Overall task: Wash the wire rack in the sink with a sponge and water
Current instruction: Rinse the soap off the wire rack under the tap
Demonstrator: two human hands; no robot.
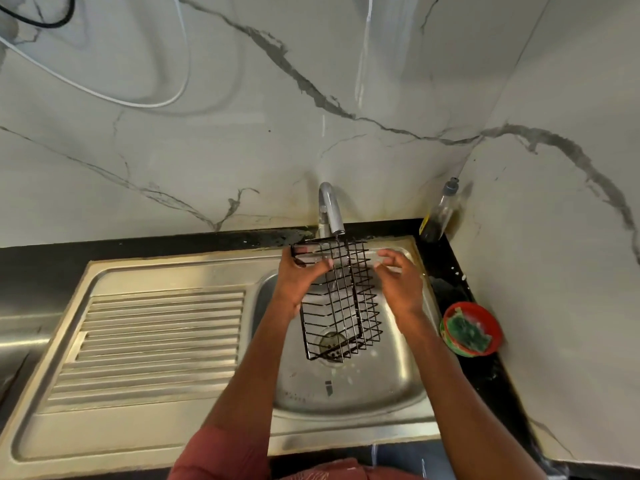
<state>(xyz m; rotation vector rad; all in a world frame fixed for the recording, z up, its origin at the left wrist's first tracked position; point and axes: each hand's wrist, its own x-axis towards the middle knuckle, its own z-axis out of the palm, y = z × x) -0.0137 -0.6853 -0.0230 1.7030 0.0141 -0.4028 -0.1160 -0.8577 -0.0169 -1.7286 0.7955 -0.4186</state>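
Note:
A black wire rack (pixel 341 306) hangs tilted over the steel sink basin (pixel 381 382), its top end under the chrome tap (pixel 330 209). A thin stream of water runs from the tap through the rack. My left hand (pixel 299 275) grips the rack's upper left edge. My right hand (pixel 398 282) is at the rack's right side with fingers spread and loosely bent; whether it touches the wires I cannot tell. A green sponge (pixel 467 330) lies in a red bowl (pixel 491 318) on the counter to the right.
A ribbed steel draining board (pixel 156 341) lies left of the basin. A clear soap bottle (pixel 438 213) stands in the back right corner on the black counter (pixel 450 282). Marble walls close in behind and on the right.

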